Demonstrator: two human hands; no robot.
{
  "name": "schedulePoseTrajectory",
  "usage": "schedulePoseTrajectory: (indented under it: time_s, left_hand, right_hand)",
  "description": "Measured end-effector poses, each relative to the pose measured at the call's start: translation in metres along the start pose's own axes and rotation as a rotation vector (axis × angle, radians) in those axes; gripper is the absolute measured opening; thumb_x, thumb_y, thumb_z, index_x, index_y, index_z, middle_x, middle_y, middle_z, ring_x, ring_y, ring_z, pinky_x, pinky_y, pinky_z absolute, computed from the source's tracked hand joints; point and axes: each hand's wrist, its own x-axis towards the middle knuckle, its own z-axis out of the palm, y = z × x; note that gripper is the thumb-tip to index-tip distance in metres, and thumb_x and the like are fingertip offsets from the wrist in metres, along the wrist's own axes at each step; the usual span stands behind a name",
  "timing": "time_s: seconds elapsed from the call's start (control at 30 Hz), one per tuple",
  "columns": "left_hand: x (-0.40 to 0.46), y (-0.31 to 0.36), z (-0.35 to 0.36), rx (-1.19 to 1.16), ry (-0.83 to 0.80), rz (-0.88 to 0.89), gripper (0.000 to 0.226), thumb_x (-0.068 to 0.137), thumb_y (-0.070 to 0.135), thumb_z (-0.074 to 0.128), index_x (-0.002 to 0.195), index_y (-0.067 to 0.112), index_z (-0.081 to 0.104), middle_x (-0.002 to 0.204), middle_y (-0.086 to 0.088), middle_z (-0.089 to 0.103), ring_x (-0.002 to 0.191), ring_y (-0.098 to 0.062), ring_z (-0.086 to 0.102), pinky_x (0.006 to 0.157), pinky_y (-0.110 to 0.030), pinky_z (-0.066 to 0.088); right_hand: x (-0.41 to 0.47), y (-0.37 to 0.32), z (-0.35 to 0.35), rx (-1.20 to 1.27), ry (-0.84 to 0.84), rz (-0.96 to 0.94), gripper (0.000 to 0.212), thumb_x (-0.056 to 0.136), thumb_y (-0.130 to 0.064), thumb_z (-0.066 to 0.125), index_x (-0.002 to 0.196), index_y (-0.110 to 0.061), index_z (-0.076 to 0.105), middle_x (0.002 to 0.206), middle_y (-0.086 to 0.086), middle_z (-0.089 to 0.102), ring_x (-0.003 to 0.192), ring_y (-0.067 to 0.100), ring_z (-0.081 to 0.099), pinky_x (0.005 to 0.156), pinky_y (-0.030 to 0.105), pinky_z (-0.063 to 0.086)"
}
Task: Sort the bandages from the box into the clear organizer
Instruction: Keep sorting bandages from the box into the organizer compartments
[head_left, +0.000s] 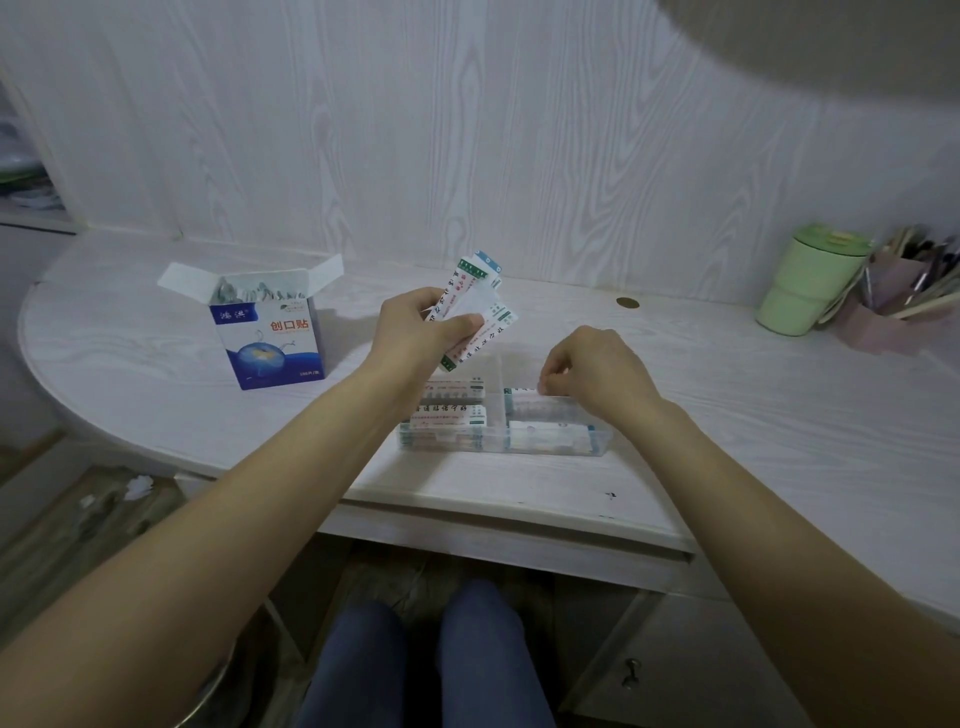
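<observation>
Whitewashed wood grain is covering both the desk (727, 415) and the wall panelling (467, 130) rising behind it, and the desk's left end is curving round toward the left edge of the frame. Left of centre the bandage box (270, 338) is standing upright with its flaps open and wrappers showing inside. At centre the left hand (415, 327) is pinching a fanned bunch of bandages (475, 306) between thumb and fingers, holding them above the clear organizer (501, 421), which is lying near the desk's front edge with more wrapped strips filling its compartments. The right hand (597, 369) is curling its fingertips onto a bandage at the organizer's upper right compartment. At the right edge a green lidded cup (810, 280) is sitting beside a pink holder of pens (893, 301). A small brass-coloured disc (627, 302) is lying near the wall. Below, blue-trousered knees (415, 660) are showing under the desk, and a drawer front (691, 670) with a small knob is sitting at lower right.
</observation>
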Motion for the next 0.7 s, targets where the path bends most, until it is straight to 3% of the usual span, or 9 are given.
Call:
schedulePoseTrajectory:
  time_s: [0.1, 0.17, 0.2, 0.3, 0.37, 0.53, 0.63, 0.7]
  left_hand:
    - [-0.004, 0.002, -0.001, -0.006, 0.008, 0.004, 0.019, 0.084, 0.005, 0.069, 0.085, 0.023, 0.063, 0.09, -0.001, 0.07, 0.075, -0.018, 0.067, 0.071, -0.031, 0.056]
    - [-0.007, 0.003, -0.002, 0.0, -0.003, 0.012, 0.019, 0.084, 0.006, 0.069, 0.084, 0.024, 0.063, 0.087, 0.0, 0.07, 0.074, -0.018, 0.067, 0.07, -0.03, 0.056]
    - [-0.009, 0.004, -0.002, 0.01, -0.015, 0.013, 0.018, 0.084, 0.007, 0.069, 0.084, 0.024, 0.063, 0.087, 0.0, 0.069, 0.073, -0.017, 0.067, 0.069, -0.029, 0.056]
    - [-0.012, 0.006, -0.007, 0.01, -0.032, 0.008, 0.016, 0.085, 0.008, 0.069, 0.088, 0.022, 0.063, 0.089, -0.002, 0.069, 0.076, -0.019, 0.068, 0.073, -0.033, 0.057]
    - [-0.013, 0.007, -0.014, -0.002, 0.004, -0.007, 0.016, 0.085, 0.008, 0.068, 0.098, 0.016, 0.063, 0.095, -0.005, 0.069, 0.08, -0.019, 0.069, 0.075, -0.034, 0.058]
    - [-0.013, 0.004, -0.036, -0.109, 0.11, -0.022, 0.025, 0.085, 0.001, 0.066, 0.109, 0.004, 0.06, 0.102, -0.008, 0.064, 0.074, -0.014, 0.07, 0.071, -0.025, 0.059]
    - [-0.015, 0.0, -0.045, -0.128, 0.124, -0.026, 0.027, 0.085, -0.001, 0.065, 0.112, -0.001, 0.061, 0.102, -0.012, 0.065, 0.079, -0.018, 0.069, 0.079, -0.027, 0.057]
    - [-0.018, -0.001, -0.047, -0.144, 0.115, -0.024, 0.025, 0.086, -0.002, 0.064, 0.11, -0.002, 0.061, 0.097, -0.011, 0.066, 0.08, -0.02, 0.069, 0.081, -0.028, 0.057]
  right_hand:
    - [-0.009, -0.015, -0.008, 0.538, 0.139, -0.01, 0.025, 0.089, -0.038, 0.062, 0.082, -0.016, 0.073, 0.078, -0.009, 0.068, 0.067, 0.005, 0.056, 0.058, 0.017, 0.04]
    - [-0.014, -0.028, -0.017, 0.863, 0.095, 0.015, 0.023, 0.089, -0.039, 0.061, 0.085, -0.018, 0.071, 0.076, -0.006, 0.068, 0.064, 0.006, 0.058, 0.054, 0.016, 0.038]
    - [-0.015, -0.033, -0.018, 0.906, 0.059, 0.009, 0.016, 0.088, -0.032, 0.065, 0.088, -0.017, 0.07, 0.076, -0.003, 0.069, 0.063, 0.006, 0.058, 0.053, 0.017, 0.039]
    - [-0.016, -0.046, -0.018, 0.913, 0.008, -0.001, 0.013, 0.085, -0.007, 0.068, 0.097, -0.012, 0.066, 0.071, 0.002, 0.066, 0.057, 0.005, 0.058, 0.05, 0.017, 0.04]
    - [-0.015, -0.051, -0.014, 0.908, 0.012, 0.008, 0.013, 0.086, -0.001, 0.064, 0.094, -0.012, 0.066, 0.07, 0.004, 0.065, 0.056, 0.006, 0.057, 0.049, 0.017, 0.04]
    - [-0.014, -0.054, 0.003, 0.844, 0.059, 0.106, 0.014, 0.086, -0.008, 0.065, 0.074, -0.015, 0.061, 0.07, 0.002, 0.064, 0.053, 0.007, 0.058, 0.047, 0.017, 0.036]
    - [-0.011, -0.056, 0.013, 0.773, 0.092, 0.16, 0.015, 0.086, -0.015, 0.068, 0.072, -0.016, 0.061, 0.073, -0.002, 0.063, 0.051, 0.005, 0.057, 0.042, 0.012, 0.038]
    - [-0.009, -0.057, 0.017, 0.716, 0.107, 0.182, 0.015, 0.085, -0.016, 0.067, 0.072, -0.017, 0.061, 0.075, -0.002, 0.063, 0.053, 0.007, 0.056, 0.047, 0.013, 0.043]
